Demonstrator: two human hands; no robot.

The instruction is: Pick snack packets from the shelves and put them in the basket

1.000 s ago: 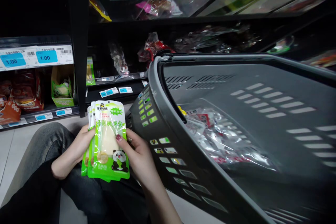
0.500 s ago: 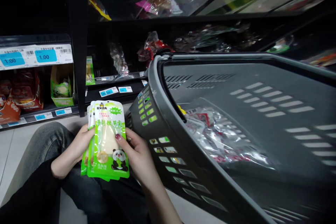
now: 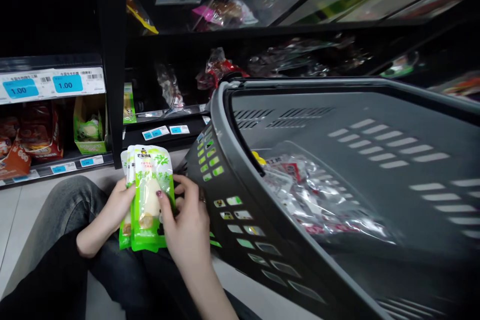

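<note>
In the head view, a small fanned stack of green-and-white snack packets (image 3: 152, 200) is held upright above my lap. The front packet has a clear window over a pale food and a panda print, now mostly covered. My left hand (image 3: 112, 212) is closed on the stack's left edge, its fingers behind the packets. At the right edge, my right hand (image 3: 189, 220) has its thumb over the front packet and its other fingers bent. A green packet edge shows just past the right hand, against the basket; the rest of it is hidden.
A large grey shopping basket (image 3: 221, 110) stands close on the right, with clear-wrapped packages (image 3: 315, 200) inside. Ahead are dark shelves with price tags (image 3: 67, 82). A green carton of packets (image 3: 90, 132) sits on the lower left shelf.
My right hand has shifted and turned across the front packet, covering its panda print. The packets have moved slightly left, and a green edge now shows beyond the right hand.
</note>
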